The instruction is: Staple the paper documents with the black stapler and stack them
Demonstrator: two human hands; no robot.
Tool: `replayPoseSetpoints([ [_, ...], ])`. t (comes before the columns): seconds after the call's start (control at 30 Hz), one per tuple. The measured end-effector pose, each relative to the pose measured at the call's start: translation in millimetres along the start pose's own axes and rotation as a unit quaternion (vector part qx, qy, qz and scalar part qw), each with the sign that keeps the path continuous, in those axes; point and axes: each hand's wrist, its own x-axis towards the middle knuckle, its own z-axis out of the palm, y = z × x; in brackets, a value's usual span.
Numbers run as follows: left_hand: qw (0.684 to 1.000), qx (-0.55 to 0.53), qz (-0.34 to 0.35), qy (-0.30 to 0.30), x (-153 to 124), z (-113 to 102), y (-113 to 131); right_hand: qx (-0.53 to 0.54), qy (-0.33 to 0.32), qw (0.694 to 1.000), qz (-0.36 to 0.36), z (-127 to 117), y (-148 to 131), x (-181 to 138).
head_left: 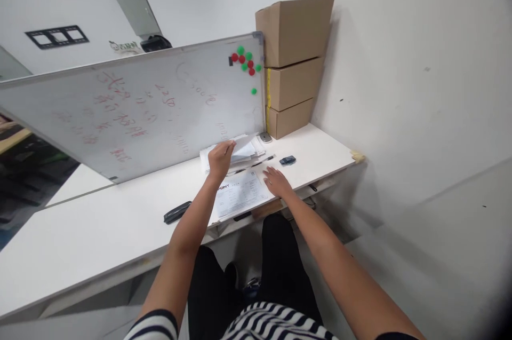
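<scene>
From my head, I see my left hand (221, 159) pinching a sheet (242, 143) by its left end, over the pile (257, 150) at the far side of the desk (108, 233). My right hand (277, 182) is spread out at the right of the near form (240, 196); I can't tell if they touch. The sheet looks thin, light and floppy. It could crease, so 2 edges are best to hold, softly.

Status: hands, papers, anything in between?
Left hand pinching a raised sheet at the paper stack. Right hand open, by the printed form's right edge. Slim dark stick lying between stack and form.
</scene>
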Motion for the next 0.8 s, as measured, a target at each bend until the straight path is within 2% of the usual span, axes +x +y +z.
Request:
replayPoseSetpoints([
  [0.1, 0.98, -0.113, -0.077, 0.145, -25.9, -49.1, 26.4, 0.028, 0.005, 1.0, 0.006, -14.6, -5.6, -4.9],
  [0.17, 0.936, -0.2, -0.182, 0.227, -63.3, -76.5, 31.9, 0.106, 0.042, 0.993, 0.018, -20.5, -20.1, -23.4],
  [0.2, 0.902, -0.244, -0.242, 0.262, -88.3, -87.1, 30.5, 0.176, 0.066, 0.982, 0.027, -19.5, -32.0, -39.8],
  [0.23, 0.868, -0.281, -0.301, 0.277, -116.7, -94.8, 26.7, 0.268, 0.109, 0.956, 0.046, -14.9, -46.4, -61.3],
  [0.27, 0.834, -0.311, -0.35, 0.292, -147.3, -99.5, 21.2, 0.364, 0.153, 0.917, 0.06, -6.5, -62.1, -87.2],
  [0.3, 0.797, -0.34, -0.394, 0.307, -178.9, -101.2, 14.8, 0.455, 0.165, 0.872, 0.065, 5.4, -77.8, -116.3],
  [0.33, 0.764, -0.363, -0.432, 0.313, -210.0, -100.3, 8.2, 0.545, 0.142, 0.824, 0.071, 19.5, -92.5, -146.6],
  [0.37, 0.735, -0.384, -0.472, 0.299, -239.5, -97.8, 2.3, 0.62, 0.092, 0.775, 0.085, 34.1, -105.6, -176.0],
  [0.43, 0.685, -0.389, -0.539, 0.299, -289.7, -92.2, -5.3, 0.717, 0.001, 0.68, 0.155, 57.8, -127.7, -223.7],
  [0.47, 0.67, -0.387, -0.559, 0.298, -309.3, -90.7, -6.6, 0.742, -0.035, 0.641, 0.194, 64.6, -137.1, -239.1],
  [0.53, 0.66, -0.374, -0.577, 0.303, -335.4, -91.3, -5.9, 0.754, -0.082, 0.6, 0.254, 67.6, -152.0, -250.6],
  [0.6, 0.669, -0.361, -0.573, 0.306, -344.7, -94.8, -4.4, 0.75, -0.125, 0.585, 0.283, 61.5, -160.2, -242.0],
  [0.73, 0.725, -0.313, -0.532, 0.305, -329.2, -106.9, -3.1, 0.77, -0.174, 0.525, 0.319, 36.3, -169.0, -207.0],
  [0.8, 0.767, -0.274, -0.492, 0.307, -314.2, -116.7, 0.2, 0.777, -0.17, 0.531, 0.292, 18.9, -176.9, -190.3],
])
